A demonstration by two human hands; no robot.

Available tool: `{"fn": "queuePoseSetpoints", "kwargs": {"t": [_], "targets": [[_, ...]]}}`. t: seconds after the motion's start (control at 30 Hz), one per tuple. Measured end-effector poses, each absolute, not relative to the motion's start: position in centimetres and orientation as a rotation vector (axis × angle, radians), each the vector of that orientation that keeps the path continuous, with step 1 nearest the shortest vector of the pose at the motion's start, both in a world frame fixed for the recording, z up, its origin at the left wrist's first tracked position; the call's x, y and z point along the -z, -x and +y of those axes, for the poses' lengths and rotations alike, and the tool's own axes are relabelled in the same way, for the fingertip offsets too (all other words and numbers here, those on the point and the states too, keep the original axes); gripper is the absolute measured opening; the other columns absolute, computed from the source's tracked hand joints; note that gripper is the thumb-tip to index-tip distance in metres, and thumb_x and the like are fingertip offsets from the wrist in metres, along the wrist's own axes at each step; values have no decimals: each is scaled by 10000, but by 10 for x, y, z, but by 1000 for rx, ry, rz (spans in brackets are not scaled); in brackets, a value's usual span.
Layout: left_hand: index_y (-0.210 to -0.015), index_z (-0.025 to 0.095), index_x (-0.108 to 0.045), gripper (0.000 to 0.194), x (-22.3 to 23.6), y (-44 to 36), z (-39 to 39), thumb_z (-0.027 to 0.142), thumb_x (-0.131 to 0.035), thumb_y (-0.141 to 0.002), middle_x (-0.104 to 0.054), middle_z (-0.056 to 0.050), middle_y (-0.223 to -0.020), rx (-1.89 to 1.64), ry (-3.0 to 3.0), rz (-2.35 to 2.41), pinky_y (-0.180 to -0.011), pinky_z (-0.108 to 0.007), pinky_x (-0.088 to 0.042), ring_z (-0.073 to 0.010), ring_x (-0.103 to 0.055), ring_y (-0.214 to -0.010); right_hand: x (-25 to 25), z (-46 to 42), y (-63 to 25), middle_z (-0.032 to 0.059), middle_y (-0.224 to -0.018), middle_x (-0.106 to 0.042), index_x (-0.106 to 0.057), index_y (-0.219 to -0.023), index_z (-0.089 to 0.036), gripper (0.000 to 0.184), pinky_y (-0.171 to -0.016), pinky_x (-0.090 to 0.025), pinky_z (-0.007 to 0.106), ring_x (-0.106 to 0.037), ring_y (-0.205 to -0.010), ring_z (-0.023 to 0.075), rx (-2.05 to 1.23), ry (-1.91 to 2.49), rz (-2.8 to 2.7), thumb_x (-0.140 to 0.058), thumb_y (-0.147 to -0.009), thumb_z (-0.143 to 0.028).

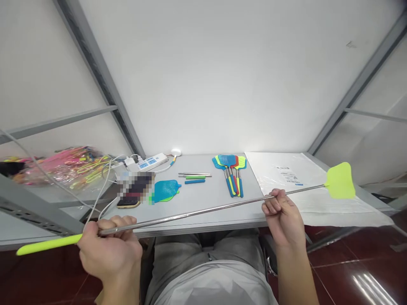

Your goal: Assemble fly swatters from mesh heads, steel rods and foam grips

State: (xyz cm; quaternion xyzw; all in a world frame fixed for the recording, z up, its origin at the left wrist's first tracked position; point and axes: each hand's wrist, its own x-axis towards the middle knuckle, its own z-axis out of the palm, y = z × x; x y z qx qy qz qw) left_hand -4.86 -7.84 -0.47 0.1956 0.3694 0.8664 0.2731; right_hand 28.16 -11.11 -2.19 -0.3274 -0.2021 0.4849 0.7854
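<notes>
A yellow-green fly swatter (203, 210) with a telescopic metal rod stretches across my view, drawn out long. My left hand (110, 245) is closed round the rod beside the yellow-green handle at the lower left. Farther up the rod, my right hand (281, 216) pinches it, with the flat swatter head beyond at the right. On the table behind it lies a fanned bunch of assembled fly swatters (233, 176) in blue, red and yellow-green. Left of these are loose metal rods (194, 174), a green and a blue handle (195, 181), and loose swatter heads (165, 190).
A phone (136, 190), partly pixelated, lies near a white power strip (152, 161) with cables at the left. Bagged colourful items (76, 165) sit behind the left metal post. A white plastic mailer bag (286, 169) covers the table's right side.
</notes>
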Motion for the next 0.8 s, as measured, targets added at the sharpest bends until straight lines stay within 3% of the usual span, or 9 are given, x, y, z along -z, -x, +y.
{"fn": "queuePoseSetpoints", "kwargs": {"t": [0.23, 0.33, 0.53, 0.67, 0.8], "targets": [[-468, 187, -272, 394, 13, 63, -71, 156, -373, -848, -216, 42, -432, -2175, -575, 906, -484, -235, -449, -106, -267, -394, 37, -99, -317, -106, -564, -356, -598, -819, -178, 295, -480, -369, 160, -328, -484, 48, -892, 656, -323, -810, -742, -368], [-498, 186, -359, 379, 11, 75, -71, 135, -346, -873, -298, 30, -484, -2175, -565, 930, -586, -241, -503, -116, -384, -475, 43, -99, -328, -113, -561, -343, -575, -825, -185, 285, -472, -356, 146, -323, -479, 43, -859, 630, -276, -800, -752, -345], [-618, 176, -424, 346, 6, 83, -76, 273, -291, -922, -478, 3, -643, -2198, -232, 850, -527, -259, -474, -117, -492, -549, 46, -98, -325, -116, -534, -329, -559, -816, -183, 250, -470, -356, 152, -316, -467, 46, -902, 616, -259, -774, -783, -305], [-649, 185, -317, 387, 7, 83, -77, 319, -231, -1002, -359, 66, -547, -2148, -50, 591, -491, -212, -415, -64, -368, -427, 46, -97, -321, -113, -527, -320, -550, -810, -189, 225, -464, -343, 162, -310, -458, 51, -906, 617, -283, -738, -821, -312], [-644, 198, -216, 410, 7, 74, -78, 356, -332, -1004, -301, 79, -516, -2137, -91, 582, -486, -204, -384, -66, -306, -416, 46, -95, -312, -107, -513, -305, -529, -780, -197, 236, -460, -330, 168, -289, -456, 65, -854, 619, -302, -656, -892, -361]]}}
